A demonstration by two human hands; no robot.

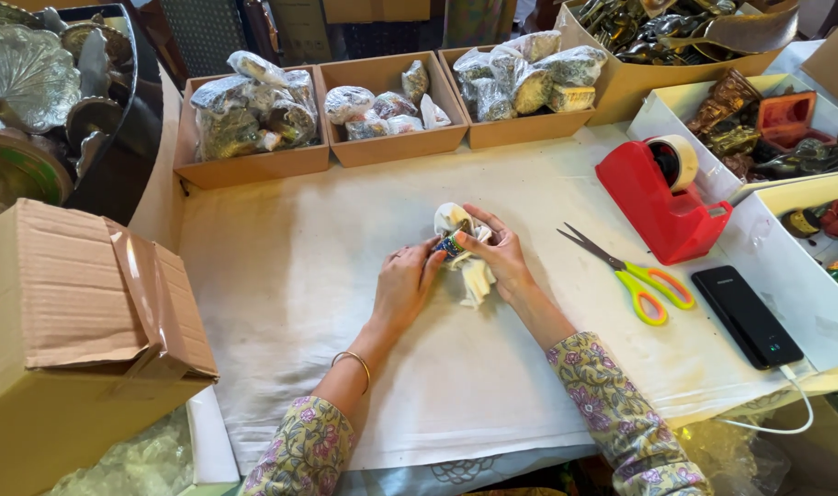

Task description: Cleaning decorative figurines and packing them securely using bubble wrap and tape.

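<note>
At the middle of the cloth-covered table (290, 276), both hands meet on a small colourful painted object (453, 244) partly wrapped in white tissue paper (475, 276). My left hand (405, 283) pinches the object from the left. My right hand (500, 255) cups it and the paper from the right, fingers curled over the top. Much of the object is hidden by the paper and fingers. A gold bangle (353, 363) sits on my left wrist.
A red tape dispenser (662, 197), green-and-orange scissors (630, 272) and a black phone (748, 316) on a cable lie to the right. Three cardboard trays (253, 165) of wrapped items line the far edge. A taped cardboard box (70, 321) stands at left. White boxes (786, 266) of painted items are at right.
</note>
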